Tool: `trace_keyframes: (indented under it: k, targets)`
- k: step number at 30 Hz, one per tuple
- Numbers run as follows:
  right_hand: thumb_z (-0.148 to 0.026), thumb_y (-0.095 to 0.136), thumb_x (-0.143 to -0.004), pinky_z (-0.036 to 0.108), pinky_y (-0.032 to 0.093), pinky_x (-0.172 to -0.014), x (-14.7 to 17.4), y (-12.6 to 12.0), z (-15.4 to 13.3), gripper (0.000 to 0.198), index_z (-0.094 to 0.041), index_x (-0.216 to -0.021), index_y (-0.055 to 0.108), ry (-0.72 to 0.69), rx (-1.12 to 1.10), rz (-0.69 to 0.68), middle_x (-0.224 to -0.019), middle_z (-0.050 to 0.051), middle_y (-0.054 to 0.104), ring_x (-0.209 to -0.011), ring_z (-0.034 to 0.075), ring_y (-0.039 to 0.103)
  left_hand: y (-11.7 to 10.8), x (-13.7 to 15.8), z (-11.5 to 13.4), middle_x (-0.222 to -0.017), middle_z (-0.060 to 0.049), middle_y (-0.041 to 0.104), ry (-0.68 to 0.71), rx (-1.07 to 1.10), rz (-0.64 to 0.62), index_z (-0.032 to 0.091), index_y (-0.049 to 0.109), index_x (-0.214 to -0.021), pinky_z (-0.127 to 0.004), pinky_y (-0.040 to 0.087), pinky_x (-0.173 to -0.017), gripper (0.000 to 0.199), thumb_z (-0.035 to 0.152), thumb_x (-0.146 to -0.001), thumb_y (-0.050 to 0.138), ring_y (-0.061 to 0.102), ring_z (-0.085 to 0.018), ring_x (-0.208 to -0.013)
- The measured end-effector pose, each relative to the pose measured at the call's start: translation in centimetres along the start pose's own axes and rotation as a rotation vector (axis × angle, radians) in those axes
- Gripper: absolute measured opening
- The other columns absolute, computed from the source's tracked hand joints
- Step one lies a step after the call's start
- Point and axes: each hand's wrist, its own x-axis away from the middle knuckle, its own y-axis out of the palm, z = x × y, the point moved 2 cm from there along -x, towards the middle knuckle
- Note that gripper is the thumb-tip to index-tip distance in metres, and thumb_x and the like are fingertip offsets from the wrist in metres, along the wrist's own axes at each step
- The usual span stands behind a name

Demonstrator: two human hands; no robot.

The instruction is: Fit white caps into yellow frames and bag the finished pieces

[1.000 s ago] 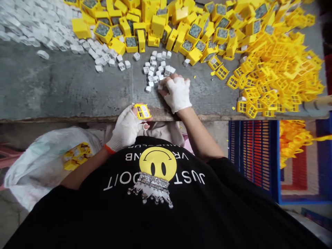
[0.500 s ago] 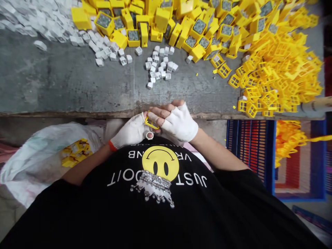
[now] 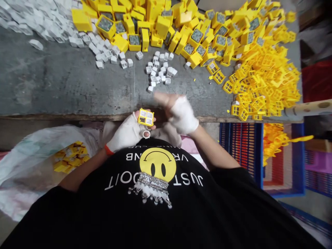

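Observation:
My left hand [image 3: 131, 129], in a white fingerless glove, holds a small yellow frame [image 3: 146, 117] with four square openings just off the table's front edge. White shows in several of its openings, while the lower left one looks dark. My right hand [image 3: 178, 110], gloved alike, is raised to the right of the frame, apart from it. Its fingers point toward a small cluster of white caps [image 3: 158, 71] and are smeared by motion, so I cannot make out whether they hold anything.
Yellow block-like cases [image 3: 160, 26] line the back of the grey table [image 3: 64, 83]. White pieces [image 3: 52, 20] are heaped at far left, empty yellow frames [image 3: 267, 76] at right. Below are a plastic bag [image 3: 23, 166] with yellow-and-white pieces and a blue crate [image 3: 282, 192].
My right hand has come away from the yellow frame and moved up and right. The frame now lies face-up in my left hand. The view has shifted slightly.

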Motion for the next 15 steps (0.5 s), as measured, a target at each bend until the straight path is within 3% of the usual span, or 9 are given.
trace_keyframes:
  k: [3, 5, 10, 12, 15]
  targets:
    - [-0.027, 0.052, -0.112, 0.071, 0.049, -0.128, -2.4, -0.7, 5.3, 0.049, -0.030, -0.157, 0.074, 0.441, 0.114, 0.089, -0.157, 0.014, 0.080, -0.150, 0.041, 0.068, 0.3, 0.4, 0.6, -0.111, -0.012, 0.085, 0.068, 0.000, 0.000, 0.021, 0.081, -0.125, -0.030, 0.060, -0.063, 0.036, 0.054, -0.114, 0.070, 0.080, -0.023, -0.083]
    - [-0.033, 0.059, -0.111, 0.076, 0.046, -0.127, -3.9, -0.3, 7.7, 0.043, -0.027, -0.150, 0.076, 0.543, 0.146, 0.072, -0.156, 0.016, 0.079, -0.151, 0.047, 0.063, 0.4, 0.5, 0.7, -0.113, -0.012, 0.085, 0.091, -0.017, 0.009, 0.020, 0.081, -0.123, -0.031, 0.060, -0.064, 0.036, 0.053, -0.113, 0.072, 0.079, -0.023, -0.082]
    - [-0.034, 0.056, -0.116, 0.075, 0.043, -0.130, -5.4, 1.6, 9.3, 0.033, -0.024, -0.135, 0.081, 0.513, 0.063, 0.056, -0.151, 0.017, 0.082, -0.148, 0.045, 0.064, 0.4, 0.8, 0.7, -0.120, -0.012, 0.085, 0.239, -0.077, 0.041, 0.021, 0.078, -0.125, -0.032, 0.063, -0.069, 0.041, 0.053, -0.102, 0.088, 0.083, -0.025, -0.090]
    - [-0.042, 0.061, -0.117, 0.071, 0.046, -0.126, -4.5, 1.5, 8.2, 0.031, -0.024, -0.127, 0.084, 0.474, 0.004, 0.106, -0.141, 0.019, 0.085, -0.141, 0.043, 0.067, 0.5, 1.1, 0.6, -0.121, -0.011, 0.084, 0.338, -0.112, 0.039, 0.022, 0.078, -0.128, -0.031, 0.064, -0.072, 0.050, 0.052, -0.094, 0.097, 0.085, -0.026, -0.096]
    - [-0.052, 0.070, -0.117, 0.064, 0.052, -0.121, -1.9, 0.4, 4.4, 0.030, -0.027, -0.121, 0.086, 0.303, -0.144, 0.213, -0.129, 0.016, 0.089, -0.126, 0.037, 0.074, 0.5, 1.1, 0.5, -0.123, -0.009, 0.084, 0.509, -0.212, 0.066, 0.026, 0.080, -0.136, -0.031, 0.067, -0.077, 0.059, 0.052, -0.088, 0.101, 0.086, -0.029, -0.109]
